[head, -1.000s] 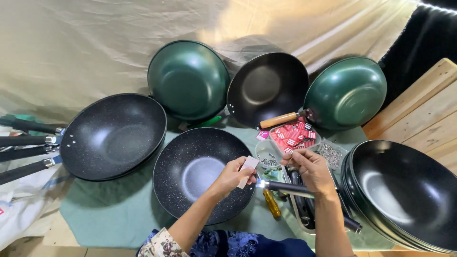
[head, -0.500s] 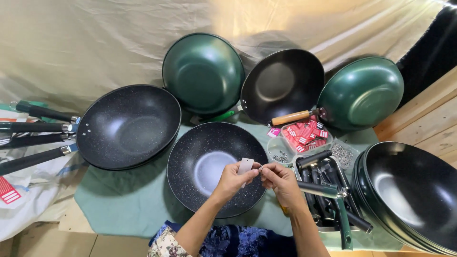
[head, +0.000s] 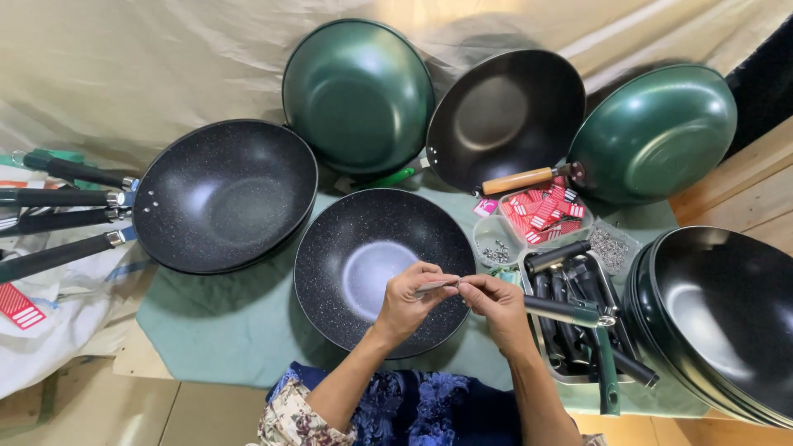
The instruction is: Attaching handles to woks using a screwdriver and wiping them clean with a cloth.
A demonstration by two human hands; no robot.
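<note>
Item 1. A stack of black woks (head: 727, 322) was recorded at the right edge of the table, the largest mass in view

Item 2. A speckled black wok with side handles (head: 219, 194) was noted at left, with further dark handles (head: 58, 223) lying beside it

Item 3. Two green woks (head: 359, 95) and one dark wok with a wooden handle (head: 504, 116) were found propped against the cloth backdrop

Item 4. A handleless speckled wok (head: 368, 264) was set on the green mat (head: 223, 322), directly below the hands

Item 5. A metal tray of black handles (head: 578, 330) was placed just right of the hands; clear tubs of red tags (head: 541, 216) and small screws (head: 496, 250) lay behind it

Item 6. The left hand (head: 409, 301) and right hand (head: 496, 304) were brought together over the near rim of the handleless wok, fingertips almost touching

Item 7. A small pale sticker or label (head: 436, 286) (exact kind could not be told) was pinched between thumb and fingers of both hands, held flat just above the wok's inner wall. It was judged very light, thin and floppy, liable to curl or cling to skin, and best taken by its edges with fingertips only
</note>
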